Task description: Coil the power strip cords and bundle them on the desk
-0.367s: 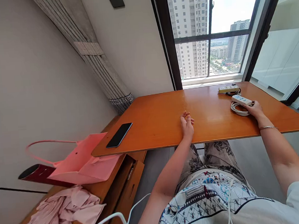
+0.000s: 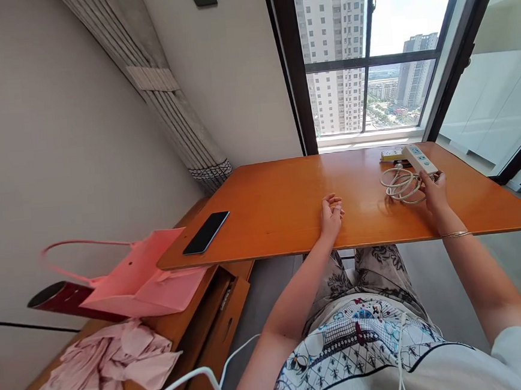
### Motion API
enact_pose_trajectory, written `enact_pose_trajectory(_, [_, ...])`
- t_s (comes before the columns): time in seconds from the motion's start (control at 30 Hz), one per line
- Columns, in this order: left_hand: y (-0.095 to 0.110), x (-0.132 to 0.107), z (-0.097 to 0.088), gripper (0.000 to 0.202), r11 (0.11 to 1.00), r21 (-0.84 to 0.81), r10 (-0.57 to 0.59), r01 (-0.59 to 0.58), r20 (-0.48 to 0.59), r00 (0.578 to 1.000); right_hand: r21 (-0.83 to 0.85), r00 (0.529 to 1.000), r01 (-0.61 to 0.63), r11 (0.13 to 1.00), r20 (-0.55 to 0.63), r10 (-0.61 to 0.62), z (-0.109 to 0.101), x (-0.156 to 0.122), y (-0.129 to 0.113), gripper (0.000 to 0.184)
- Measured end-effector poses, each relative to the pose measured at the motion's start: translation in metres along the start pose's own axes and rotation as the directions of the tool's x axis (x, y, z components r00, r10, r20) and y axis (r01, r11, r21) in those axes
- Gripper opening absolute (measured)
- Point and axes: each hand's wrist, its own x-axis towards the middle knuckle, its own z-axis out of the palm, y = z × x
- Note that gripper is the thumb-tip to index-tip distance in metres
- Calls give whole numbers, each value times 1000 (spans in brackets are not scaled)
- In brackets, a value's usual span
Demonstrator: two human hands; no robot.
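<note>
On table (image 2: 289, 217), right hand (image 2: 435, 196) grasps power strip (image 2: 420, 159).

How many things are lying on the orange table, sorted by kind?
Power strips: 2, a white one lifted in the right hand with its coiled cord, and a yellowish one behind it.
Phones: 1, black.
Total: 3.

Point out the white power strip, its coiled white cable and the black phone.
white power strip (image 2: 420, 158), head view, on the middle of its socket face
coiled white cable (image 2: 398, 185), head view, on the loops
black phone (image 2: 206, 232), head view, centre of the screen
</note>
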Motion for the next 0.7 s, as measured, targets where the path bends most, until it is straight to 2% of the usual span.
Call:
enact_pose_trajectory(0.1, [0, -2, 0, 32, 997, 83, -8, -2, 119, 993, 320, 995, -95, 943, 47, 85, 31, -34, -21, 52])
enact_pose_trajectory(0.23, [3, -7, 0, 33, 983, 172, 25, -68, 242, 970, 508, 982, -165, 846, 165, 93, 61, -73, -50, 45])
enact_pose_trajectory(0.33, [4, -9, 1, 38, 982, 173, 25, -72, 256, 966, 615, 960, -245, 750, 263, 98, 73, -92, -71, 44])
enact_pose_trajectory(0.5, [5, -8, 1, 45, 978, 200, 22, -65, 207, 978, 675, 910, -390, 626, 387, 150, 75, -111, -93, 52])
enact_pose_trajectory(0.63, [5, -9, 2, 30, 964, 244, 37, -107, 274, 961, 655, 856, -505, 562, 463, 231, 62, -114, -95, 60])
enact_pose_trajectory(0.7, [5, -10, 2, 20, 970, 193, 85, -148, 302, 950, 641, 835, -544, 542, 480, 269, 51, -112, -93, 63])
